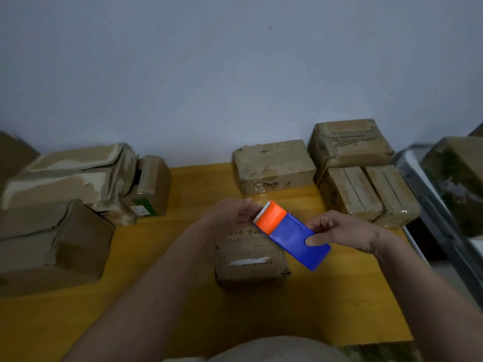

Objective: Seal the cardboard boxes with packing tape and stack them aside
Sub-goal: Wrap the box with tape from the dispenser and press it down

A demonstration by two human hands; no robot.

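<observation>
Tape dispenser (291, 235) gripped by right hand (342, 231), left hand (235, 215) fingers pinching its toothed end, box (251, 257) print unreadable.

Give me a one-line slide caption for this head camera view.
Right hand grips a blue-and-orange tape dispenser above a cardboard box while the left hand works at its toothed end.

Centre box (251, 254) top partly hidden by hands; left box (47, 246) edge-cropped.

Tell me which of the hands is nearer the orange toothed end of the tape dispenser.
Left. The left hand is right at the dispenser's orange toothed end; the right hand grips the blue body at the opposite end.
</observation>
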